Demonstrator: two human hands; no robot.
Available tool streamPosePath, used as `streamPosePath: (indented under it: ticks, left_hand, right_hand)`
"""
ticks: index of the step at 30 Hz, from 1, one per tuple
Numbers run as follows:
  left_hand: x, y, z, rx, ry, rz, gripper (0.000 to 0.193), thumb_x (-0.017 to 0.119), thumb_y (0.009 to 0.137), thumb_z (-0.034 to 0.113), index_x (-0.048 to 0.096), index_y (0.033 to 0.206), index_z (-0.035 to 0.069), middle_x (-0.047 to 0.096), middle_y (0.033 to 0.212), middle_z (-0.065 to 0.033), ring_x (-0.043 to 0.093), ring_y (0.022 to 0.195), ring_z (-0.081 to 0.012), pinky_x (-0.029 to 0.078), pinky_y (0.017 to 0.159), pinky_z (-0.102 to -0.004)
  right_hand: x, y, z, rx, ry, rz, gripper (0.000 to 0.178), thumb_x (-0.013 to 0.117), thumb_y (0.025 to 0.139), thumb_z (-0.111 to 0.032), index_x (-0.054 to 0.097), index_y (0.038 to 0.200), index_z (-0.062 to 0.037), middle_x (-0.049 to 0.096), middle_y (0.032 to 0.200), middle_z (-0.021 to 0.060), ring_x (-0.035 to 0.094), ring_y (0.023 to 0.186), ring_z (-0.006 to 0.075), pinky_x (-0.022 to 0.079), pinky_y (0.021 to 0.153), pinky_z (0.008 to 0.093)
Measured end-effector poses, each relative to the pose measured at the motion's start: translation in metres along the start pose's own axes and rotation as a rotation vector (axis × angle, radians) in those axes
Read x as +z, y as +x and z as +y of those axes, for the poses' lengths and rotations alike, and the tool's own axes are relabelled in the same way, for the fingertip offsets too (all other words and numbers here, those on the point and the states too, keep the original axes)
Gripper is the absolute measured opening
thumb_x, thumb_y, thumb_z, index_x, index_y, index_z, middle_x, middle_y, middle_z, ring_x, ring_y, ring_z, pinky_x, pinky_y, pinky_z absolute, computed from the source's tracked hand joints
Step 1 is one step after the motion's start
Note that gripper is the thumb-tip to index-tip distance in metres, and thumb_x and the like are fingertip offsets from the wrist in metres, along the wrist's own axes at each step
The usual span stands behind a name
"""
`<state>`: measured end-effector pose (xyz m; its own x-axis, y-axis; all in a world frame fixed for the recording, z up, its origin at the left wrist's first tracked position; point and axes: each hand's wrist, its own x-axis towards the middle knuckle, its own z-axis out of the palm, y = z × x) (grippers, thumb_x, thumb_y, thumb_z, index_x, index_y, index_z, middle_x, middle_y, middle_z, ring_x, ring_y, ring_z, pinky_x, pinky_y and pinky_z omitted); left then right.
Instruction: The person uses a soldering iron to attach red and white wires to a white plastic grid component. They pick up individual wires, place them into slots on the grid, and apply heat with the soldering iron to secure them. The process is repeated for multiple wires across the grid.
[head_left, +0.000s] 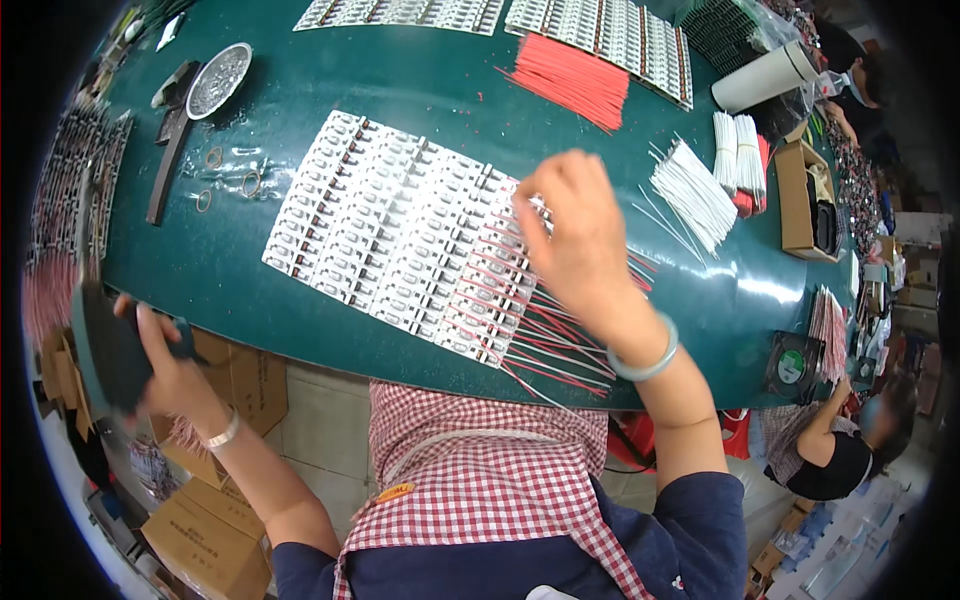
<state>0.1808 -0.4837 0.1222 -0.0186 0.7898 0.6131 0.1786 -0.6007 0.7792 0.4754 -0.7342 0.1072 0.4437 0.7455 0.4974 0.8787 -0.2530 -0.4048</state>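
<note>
A white panel of many small circuit boards point(390, 230) lies on the green table. Red and white wires point(560, 345) trail from its right-hand column over the table's near edge. Above the panel's upper right part is my right hand point(572, 215), its fingers bent and drawn together; whatever they grip, if anything, is hidden. At the left table edge, away from the panel, my left hand point(175, 370) is wrapped round a dark gun-shaped tool point(110, 350). Motion blurs the tool, and its thin front end points toward the far side.
Red wires point(570, 85) and white wires point(695, 195) lie in bundles beyond the panel, near more board panels point(610, 40). A metal dish point(220, 80) stands far left, by several rubber bands point(251, 184). A white bottle point(765, 78) and cardboard box point(800, 205) are right. Co-workers sit rightward.
</note>
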Motion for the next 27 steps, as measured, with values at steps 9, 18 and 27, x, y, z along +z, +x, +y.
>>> streamPosePath:
  ticks: [9, 18, 27]
  left_hand:
    - [0.034, 0.072, -0.041, -0.215, 0.052, -0.078, 0.023, 0.078, 0.086, 0.004, 0.073, 0.106, -0.005, 0.067, 0.077, -0.0040, 0.057, 0.057, -0.0081, 0.043, 0.049, -0.0218]
    - [0.089, 0.102, -0.054, -0.228, -0.005, -0.184, 0.015, 0.076, 0.084, 0.003, 0.070, 0.096, -0.004, 0.066, 0.073, -0.0033, 0.057, 0.054, -0.0079, 0.042, 0.049, -0.0227]
    - [0.069, 0.025, -0.001, -0.432, -0.255, -0.239, 0.023, 0.070, 0.085, 0.000, 0.067, 0.107, -0.007, 0.069, 0.091, -0.0100, 0.051, 0.053, -0.0090, 0.039, 0.046, -0.0229]
  right_hand:
    - [0.073, 0.085, 0.126, 0.054, -0.355, -0.019, 0.021, 0.075, 0.080, -0.013, 0.061, 0.093, -0.0042, 0.059, 0.096, 0.0149, 0.057, 0.098, 0.0351, 0.049, 0.084, 0.0474]
    - [0.087, 0.088, 0.133, 0.050, -0.242, 0.076, 0.005, 0.070, 0.084, -0.007, 0.066, 0.086, -0.0050, 0.062, 0.084, 0.0121, 0.061, 0.084, 0.0336, 0.049, 0.074, 0.0459]
    - [0.065, 0.090, 0.117, -0.024, -0.219, 0.147, 0.006, 0.069, 0.086, -0.006, 0.067, 0.092, -0.0071, 0.064, 0.088, 0.0114, 0.063, 0.087, 0.0323, 0.051, 0.073, 0.0439]
